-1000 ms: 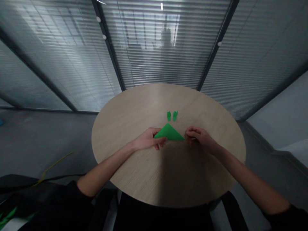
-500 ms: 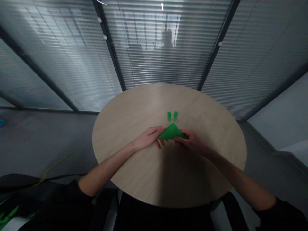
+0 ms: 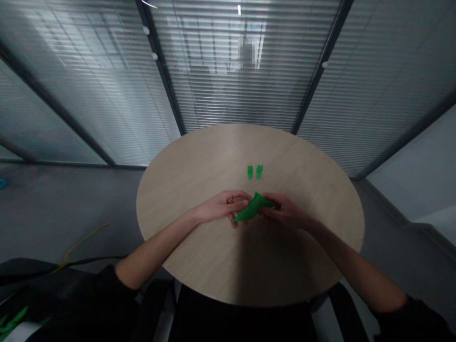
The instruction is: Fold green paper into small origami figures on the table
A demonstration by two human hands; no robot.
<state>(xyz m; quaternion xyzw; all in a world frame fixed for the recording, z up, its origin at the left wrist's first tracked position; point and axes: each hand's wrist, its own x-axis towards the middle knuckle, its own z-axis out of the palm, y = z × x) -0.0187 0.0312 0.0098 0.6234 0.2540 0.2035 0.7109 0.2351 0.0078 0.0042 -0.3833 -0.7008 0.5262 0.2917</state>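
Note:
Folded green paper [image 3: 253,208] is held above the round table, bent and tilted, with its pointed left corner hanging low. My right hand [image 3: 287,211] pinches its right part, thumb in front and fingers behind. At its left edge is my left hand [image 3: 228,206], fingers apart; the thumb tip meets or nearly meets the paper, and some fingers are partly hidden behind it. Just beyond lie two small green paper pieces, a left piece [image 3: 250,172] and a right piece [image 3: 259,171], side by side.
The round wooden table [image 3: 199,161] stands before a glass wall with blinds [image 3: 228,95]. A blurred reflection shows in the glass. A yellow strip [image 3: 81,244] and a dark chair part are at lower left, with green leaf-like shapes [image 3: 14,320] in the corner.
My right hand came in from the right and took hold of the green paper. The paper has turned, its left corner swinging down and toward me, away from my left hand's grip.

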